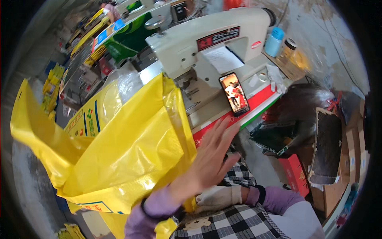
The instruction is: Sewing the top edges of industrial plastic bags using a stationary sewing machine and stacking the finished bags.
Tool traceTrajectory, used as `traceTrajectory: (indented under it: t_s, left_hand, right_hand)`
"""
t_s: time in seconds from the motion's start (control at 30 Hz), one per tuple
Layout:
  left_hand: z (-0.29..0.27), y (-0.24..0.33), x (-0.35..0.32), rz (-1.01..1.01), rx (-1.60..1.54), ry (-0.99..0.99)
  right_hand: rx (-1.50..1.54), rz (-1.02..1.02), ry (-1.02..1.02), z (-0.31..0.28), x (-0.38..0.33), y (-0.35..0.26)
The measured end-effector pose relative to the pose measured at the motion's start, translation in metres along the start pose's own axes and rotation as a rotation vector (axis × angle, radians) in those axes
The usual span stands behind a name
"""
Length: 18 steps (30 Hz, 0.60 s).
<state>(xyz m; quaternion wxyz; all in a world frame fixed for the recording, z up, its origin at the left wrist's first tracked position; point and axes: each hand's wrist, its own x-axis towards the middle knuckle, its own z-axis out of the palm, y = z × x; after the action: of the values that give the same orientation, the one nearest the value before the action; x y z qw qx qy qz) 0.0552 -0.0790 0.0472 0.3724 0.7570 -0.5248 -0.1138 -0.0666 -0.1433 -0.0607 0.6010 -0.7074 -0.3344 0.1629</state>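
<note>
My bare left hand is stretched out with fingers spread, slightly blurred, just below a phone with a lit picture. Whether a fingertip touches the phone I cannot tell. The phone lies tilted on the bed of a pale industrial sewing machine. At my lap, my right hand, in a white glove, is closed at the edge of a large yellow woven plastic bag; my left wrist partly covers its fingertips. The bag stands folded and creased left of my hands, up against the machine.
A white paper sheet lies under the machine's arm. Behind are a blue bottle and a jar. A red box and cardboard are at right. Far left, a person is near stacked bags.
</note>
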Motion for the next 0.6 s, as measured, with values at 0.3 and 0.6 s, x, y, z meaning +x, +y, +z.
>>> traceTrajectory:
  t_s: [0.3, 0.6]
  left_hand:
    - [-0.042, -0.221, -0.045, -0.659, -0.493, 0.486]
    - [-0.032, -0.195, -0.065, -0.633, 0.05, 0.199]
  right_hand:
    - [0.181, 0.184, 0.068, -0.017, -0.02, -0.001]
    - [-0.137, 0.035, 0.237, -0.067, 0.015, -0.02]
